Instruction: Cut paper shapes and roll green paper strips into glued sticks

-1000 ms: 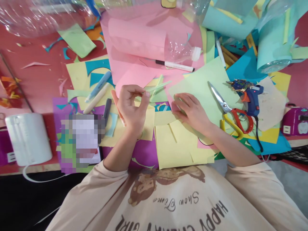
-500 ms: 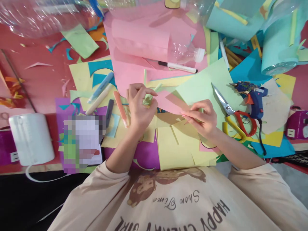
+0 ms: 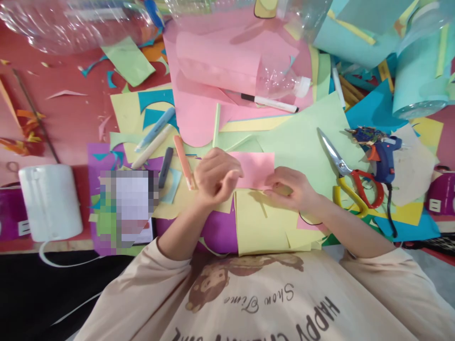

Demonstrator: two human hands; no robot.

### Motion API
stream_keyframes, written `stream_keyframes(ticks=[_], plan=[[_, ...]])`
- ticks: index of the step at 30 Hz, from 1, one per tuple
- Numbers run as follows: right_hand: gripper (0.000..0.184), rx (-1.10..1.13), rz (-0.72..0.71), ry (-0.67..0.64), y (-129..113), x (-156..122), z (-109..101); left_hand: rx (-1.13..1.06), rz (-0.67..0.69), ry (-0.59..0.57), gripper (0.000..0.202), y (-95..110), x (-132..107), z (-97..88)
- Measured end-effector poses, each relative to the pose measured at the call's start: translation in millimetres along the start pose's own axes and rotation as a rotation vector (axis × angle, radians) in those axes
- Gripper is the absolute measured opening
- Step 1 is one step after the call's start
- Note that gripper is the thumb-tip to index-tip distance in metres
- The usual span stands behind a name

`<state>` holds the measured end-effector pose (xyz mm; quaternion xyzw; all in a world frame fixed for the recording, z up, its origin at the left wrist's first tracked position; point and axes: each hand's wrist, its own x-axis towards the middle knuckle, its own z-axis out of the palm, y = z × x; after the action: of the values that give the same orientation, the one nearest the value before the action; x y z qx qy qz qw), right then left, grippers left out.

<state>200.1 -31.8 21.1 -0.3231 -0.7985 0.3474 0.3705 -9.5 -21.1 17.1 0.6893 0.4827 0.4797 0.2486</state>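
Note:
A small pink paper rectangle (image 3: 254,168) lies between my two hands, over the light green and yellow sheets. My right hand (image 3: 293,187) pinches its lower right corner between thumb and fingers. At the paper's left end is my left hand (image 3: 216,177), its fingers curled and closed; the hand covers that end, so what its fingers hold cannot be seen. Narrow green paper strips (image 3: 216,124) lie just beyond my left hand. Under the pink piece, towards me, is a yellow paper stack (image 3: 270,227).
Right of my hands lie scissors (image 3: 341,166) and a blue glue gun (image 3: 382,158) with its cable. Beyond is a pink-wrapped bottle (image 3: 220,59) with a marker (image 3: 270,103) beside it. Several markers (image 3: 183,158) and a phone (image 3: 145,232) are at left; a white case (image 3: 51,203) stands farther left.
The pink paper has come lower and turned level, with my right hand still at its right end. My left hand has moved slightly right and down, and its fingers have curled in.

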Motion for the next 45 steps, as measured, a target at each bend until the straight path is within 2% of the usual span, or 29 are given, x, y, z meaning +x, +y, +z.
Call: stream_keyframes(ticks=[2,4,5,7,9,11,14,16,18,21,24,28,32,35,39,41,45], plan=[[0.013,0.02,0.136,0.04,1,-2,3,0.024,0.235,-0.055,0.029,2,2,2.6],[0.027,0.124,0.239,0.093,2,-4,3,0.108,0.293,-0.056,0.011,3,6,5.3],[0.036,0.211,0.28,0.105,3,-4,2,0.146,0.269,-0.043,0.012,4,8,6.4],[0.047,0.398,0.365,0.085,3,-3,-2,0.174,0.187,-0.037,0.027,4,10,8.2],[0.043,0.523,0.446,0.053,3,-2,-6,0.144,0.071,-0.069,0.037,5,10,9.1],[0.033,0.558,0.513,0.096,3,1,-8,0.059,-0.087,-0.117,0.034,9,9,9.4],[0.022,0.509,0.555,0.271,4,4,-8,-0.117,-0.354,-0.178,0.014,18,8,8.7],[0.014,0.458,0.556,0.354,5,6,-6,-0.256,-0.494,-0.217,0.019,23,10,7.7],[0.008,0.408,0.559,0.369,4,6,-5,-0.45,-0.616,-0.304,0.021,24,11,6.5],[0.011,0.332,0.578,0.361,2,7,-5,-0.721,-0.775,-0.506,0.02,22,12,6.2],[0.012,0.293,0.574,0.363,1,7,-4,-0.785,-0.883,-0.615,0.025,16,8,9.0],[0.012,0.255,0.477,0.369,5,6,-4,-0.705,-0.876,-0.578,0.027,10,1,15.2],[0.015,0.232,0.385,0.301,10,5,-4,-0.677,-0.944,-0.569,0.033,11,0,18.1],[0.02,0.219,0.389,0.242,9,5,-7,-0.699,-0.985,-0.525,0.035,12,2,18.8],[0.03,0.127,0.452,0.181,-5,3,-20,-0.736,-1.042,-0.49,0.035,12,1,20.7],[0.033,0.0,0.521,0.281,-12,-5,-34,-0.71,-1.062,-0.441,0.035,11,-1,21.8],[0.026,-0.34,0.55,0.696,-11,-39,-77,-0.679,-1.048,-0.337,0.036,13,-3,23.0]])
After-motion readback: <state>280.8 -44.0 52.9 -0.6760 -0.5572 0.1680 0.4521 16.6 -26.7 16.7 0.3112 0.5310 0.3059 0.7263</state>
